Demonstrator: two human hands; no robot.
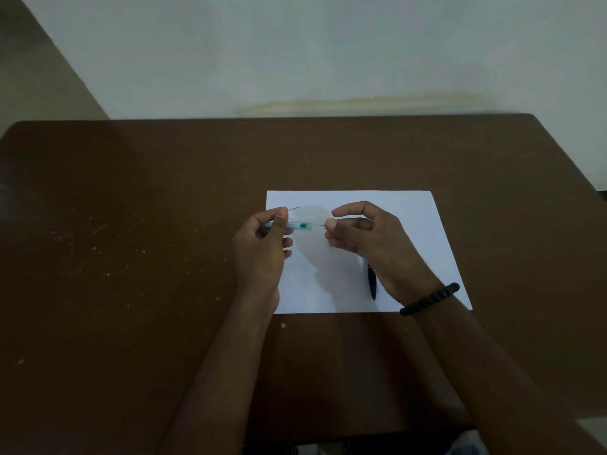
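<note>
My left hand (261, 247) grips a small clear lead case with a green end (297, 226), held level above a white sheet of paper (414, 224). A second thin dark lead (294, 208) sticks out past my left index finger. From the green end a thin pencil lead (318, 225) runs right to my right hand (364, 239), whose thumb and finger pinch its tip. A black pen or mechanical pencil (371, 282) lies on the paper, partly hidden under my right hand.
The paper lies on a dark brown table (131, 257) with pale specks on its left part. A black bead bracelet (428, 300) circles my right wrist. A pale wall (328, 54) stands behind the table's far edge.
</note>
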